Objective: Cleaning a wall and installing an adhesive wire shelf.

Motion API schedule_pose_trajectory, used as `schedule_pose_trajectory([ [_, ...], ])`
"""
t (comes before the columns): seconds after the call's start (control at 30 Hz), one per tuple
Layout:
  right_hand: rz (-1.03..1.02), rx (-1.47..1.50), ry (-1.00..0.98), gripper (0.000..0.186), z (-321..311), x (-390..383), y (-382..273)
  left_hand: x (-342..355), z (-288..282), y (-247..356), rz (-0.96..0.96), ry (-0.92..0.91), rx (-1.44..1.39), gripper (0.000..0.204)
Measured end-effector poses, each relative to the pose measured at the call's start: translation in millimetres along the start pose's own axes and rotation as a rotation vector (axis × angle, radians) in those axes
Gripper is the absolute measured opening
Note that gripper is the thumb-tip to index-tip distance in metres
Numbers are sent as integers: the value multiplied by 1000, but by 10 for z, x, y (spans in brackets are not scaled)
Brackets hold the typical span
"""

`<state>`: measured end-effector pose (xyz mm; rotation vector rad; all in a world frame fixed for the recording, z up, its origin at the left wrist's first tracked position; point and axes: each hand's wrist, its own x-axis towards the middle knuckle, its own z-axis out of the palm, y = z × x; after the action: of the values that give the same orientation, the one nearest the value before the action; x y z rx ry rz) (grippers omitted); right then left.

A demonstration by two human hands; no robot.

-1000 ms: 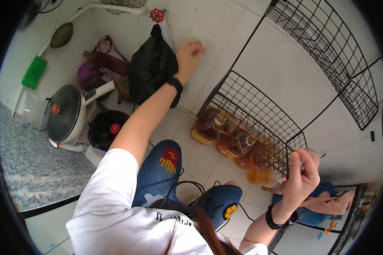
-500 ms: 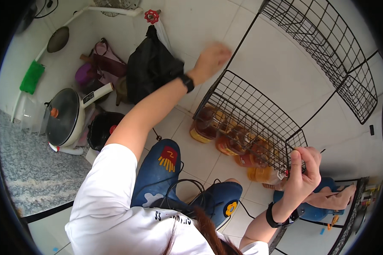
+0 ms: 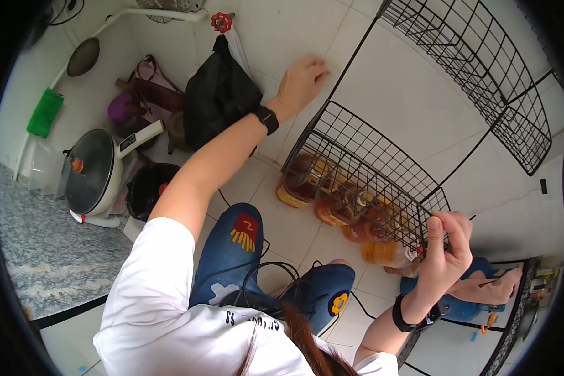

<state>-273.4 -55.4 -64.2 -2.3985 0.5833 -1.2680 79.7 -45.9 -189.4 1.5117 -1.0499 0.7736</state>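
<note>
My left hand (image 3: 299,88) is raised near the white tiled wall (image 3: 388,81), left of a thin black rod, with fingers curled and slightly blurred. I cannot make out what, if anything, it holds. A black bag (image 3: 216,100) hangs just left of it. At the lower right, my right hand (image 3: 443,250) grips the near right corner of a black wire basket (image 3: 370,163). A second black wire basket (image 3: 476,56), higher on the right, connects to the lower one by rods.
Several plastic bottles (image 3: 297,182) of amber liquid stand on the tiled floor below the basket. At left are a lidded pan (image 3: 91,169), a black pot (image 3: 145,191), a purple item (image 3: 122,106), a granite surface (image 3: 41,238) and white pipes. Black cords (image 3: 266,282) cross near my legs. A blue object (image 3: 467,310) sits lower right.
Over the last second my left hand moved right, toward the rod, then slightly up and left. My right hand still grips the basket corner, and the wire baskets have shifted slightly left and up in view.
</note>
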Motion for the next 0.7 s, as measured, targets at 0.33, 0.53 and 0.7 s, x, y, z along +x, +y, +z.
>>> schedule_pose_trajectory([
  [0.33,15,9,34,9,50,-68,34,-791,315,-107,18,-444,-509,12],
  [0.53,12,18,34,10,76,-72,137,-565,75,-113,145,-352,-404,13],
  [0.7,-21,-11,65,11,146,-102,150,0,96,173,-45,-176,-435,11],
])
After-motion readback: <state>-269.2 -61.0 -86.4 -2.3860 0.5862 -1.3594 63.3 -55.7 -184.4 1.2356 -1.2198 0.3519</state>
